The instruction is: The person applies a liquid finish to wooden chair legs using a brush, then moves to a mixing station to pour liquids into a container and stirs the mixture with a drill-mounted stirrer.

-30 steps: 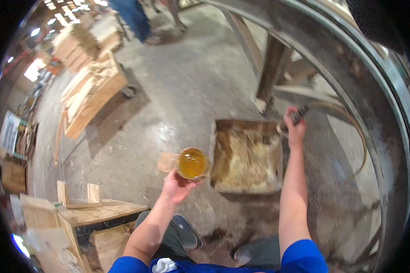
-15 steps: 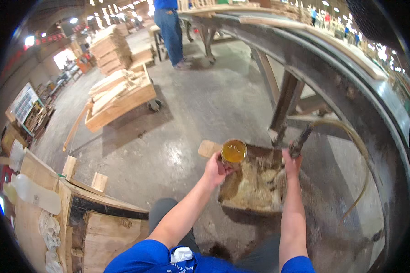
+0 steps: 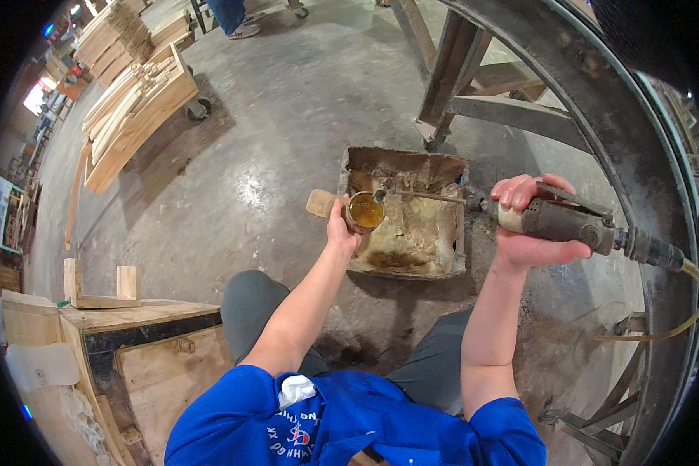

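Note:
My left hand (image 3: 342, 227) is wrapped round a clear cup (image 3: 363, 218) of amber liquid, above the left part of a crusted, grimy box (image 3: 408, 268) on the floor. My right hand (image 3: 524, 221) grips a dark pneumatic tool (image 3: 555, 218) with a lever on top and a hose at its rear. A long thin rod (image 3: 431, 196) runs leftward from the tool. Its dark tip (image 3: 380, 192) is at the cup's rim; whether it touches the liquid I cannot tell. Left of the cup, a flat wooden piece (image 3: 321, 203) sticks out; its attachment is hidden.
A metal-framed bench (image 3: 551, 62) curves along the right, with the yellowish hose (image 3: 679, 326) hanging beside it. A wheeled wooden cart (image 3: 151, 109) holding wood strips stands at far left. At near left is a wooden cabinet (image 3: 171, 365) with a small wooden bracket (image 3: 101, 299) on top. A person's legs (image 3: 229, 15) show at the far edge.
My view has tilted down. The right hand has raised the pneumatic tool and turned it sideways, bringing its rod tip to the cup. My left hand still holds the cup over the box.

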Motion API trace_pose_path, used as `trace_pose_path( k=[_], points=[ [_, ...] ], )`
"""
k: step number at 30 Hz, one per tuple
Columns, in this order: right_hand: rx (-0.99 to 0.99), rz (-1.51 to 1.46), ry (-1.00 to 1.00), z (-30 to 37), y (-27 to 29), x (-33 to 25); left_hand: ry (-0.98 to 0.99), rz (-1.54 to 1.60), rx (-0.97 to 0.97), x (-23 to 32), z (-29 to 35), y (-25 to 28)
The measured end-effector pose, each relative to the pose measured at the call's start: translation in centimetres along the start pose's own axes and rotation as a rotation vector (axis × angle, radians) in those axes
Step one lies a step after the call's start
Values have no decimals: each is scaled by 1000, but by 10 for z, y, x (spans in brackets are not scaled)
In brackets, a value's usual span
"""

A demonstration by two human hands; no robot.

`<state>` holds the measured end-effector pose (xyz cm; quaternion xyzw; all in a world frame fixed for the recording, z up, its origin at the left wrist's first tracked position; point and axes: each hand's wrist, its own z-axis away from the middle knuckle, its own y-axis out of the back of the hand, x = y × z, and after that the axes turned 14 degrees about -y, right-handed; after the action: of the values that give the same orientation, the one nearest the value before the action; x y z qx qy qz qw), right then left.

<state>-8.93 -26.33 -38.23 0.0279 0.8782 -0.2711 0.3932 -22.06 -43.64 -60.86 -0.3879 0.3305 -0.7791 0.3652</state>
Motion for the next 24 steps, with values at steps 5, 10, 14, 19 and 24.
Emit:
trace_pose_path(
  k=[5,10,14,19,24],
  points=[
    [-101,-71,-28,4,-20,10,-18,86,-42,8,-6,11],
    [-133,-59,-96,11,-20,24,-19,70,-44,7,-6,7],
    [-118,-44,-160,14,-22,37,-48,-64,-73,9,-4,12],
    [-59,48,-267,15,-10,47,43,-109,-95,-12,-3,8],
    [-103,23,-301,11,-11,52,79,-79,-114,-17,-12,27]
  ],
)
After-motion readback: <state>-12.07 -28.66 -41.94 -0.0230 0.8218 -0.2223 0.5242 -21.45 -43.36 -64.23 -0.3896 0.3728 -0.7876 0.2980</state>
